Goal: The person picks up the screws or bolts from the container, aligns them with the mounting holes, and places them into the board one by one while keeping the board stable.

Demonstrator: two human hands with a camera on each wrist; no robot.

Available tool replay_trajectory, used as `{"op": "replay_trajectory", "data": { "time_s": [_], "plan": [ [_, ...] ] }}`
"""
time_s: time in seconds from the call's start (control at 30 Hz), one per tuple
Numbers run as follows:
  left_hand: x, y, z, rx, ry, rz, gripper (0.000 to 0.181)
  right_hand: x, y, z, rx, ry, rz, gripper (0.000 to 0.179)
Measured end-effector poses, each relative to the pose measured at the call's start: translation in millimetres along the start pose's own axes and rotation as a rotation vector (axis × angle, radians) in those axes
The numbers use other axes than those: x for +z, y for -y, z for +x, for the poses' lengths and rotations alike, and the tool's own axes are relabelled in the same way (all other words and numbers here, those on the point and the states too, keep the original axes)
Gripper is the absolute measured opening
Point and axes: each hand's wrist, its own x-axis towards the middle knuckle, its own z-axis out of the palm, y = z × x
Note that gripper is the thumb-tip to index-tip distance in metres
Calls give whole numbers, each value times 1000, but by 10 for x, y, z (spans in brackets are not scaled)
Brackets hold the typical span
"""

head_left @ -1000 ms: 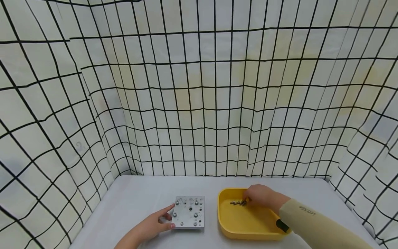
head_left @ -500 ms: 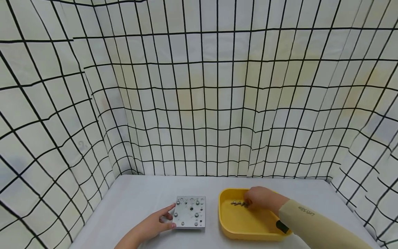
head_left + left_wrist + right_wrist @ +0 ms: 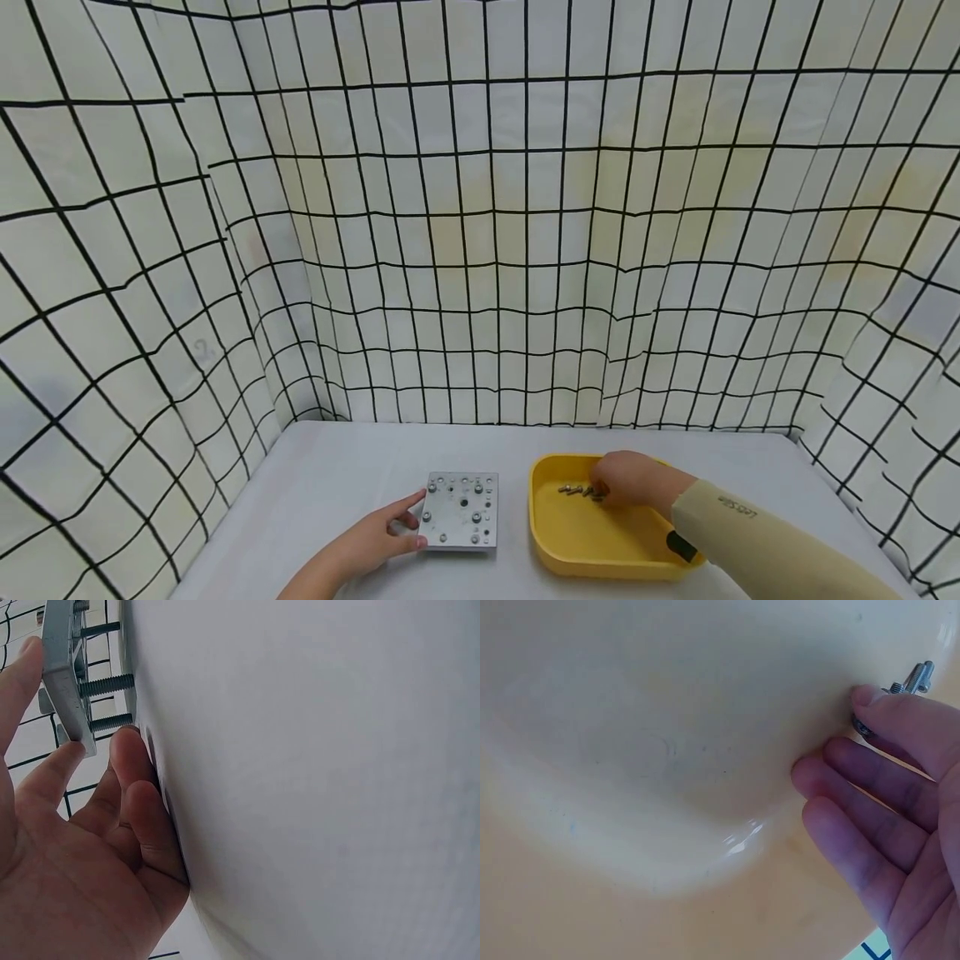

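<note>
Left hand (image 3: 372,537) held plate (image 3: 450,527) at its 9 o'clock, grip wide; right hand (image 3: 633,478) pinched 1 screw (image 3: 863,726), grip narrow, at 1 o'clock in tray (image 3: 581,542).

the right sleeve (image 3: 772,542) is pale beige, with dark lettering (image 3: 738,506) near the cuff (image 3: 687,505).

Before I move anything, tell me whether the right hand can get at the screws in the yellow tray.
Most likely yes: the right hand is inside the open-topped yellow tray, right at the screws, and no lid or other object shows in the way.
</note>
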Motion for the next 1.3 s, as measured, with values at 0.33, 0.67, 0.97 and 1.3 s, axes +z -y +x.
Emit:
{"op": "replay_trajectory", "data": {
  "time_s": [0.33,0.67,0.97,1.3],
  "plan": [
    [5,11,15,3,1,6,85,0,-140,-65,11,-35,119,12],
    [3,22,29,-4,12,15,85,-113,-218,-165,-55,-109,266,12],
    [18,33,21,-11,8,20,86,-216,-184,-164,-23,-136,318,16],
    [11,-6,24,-20,-19,37,86,-305,-2,-74,-81,-166,304,20]
  ]
}}
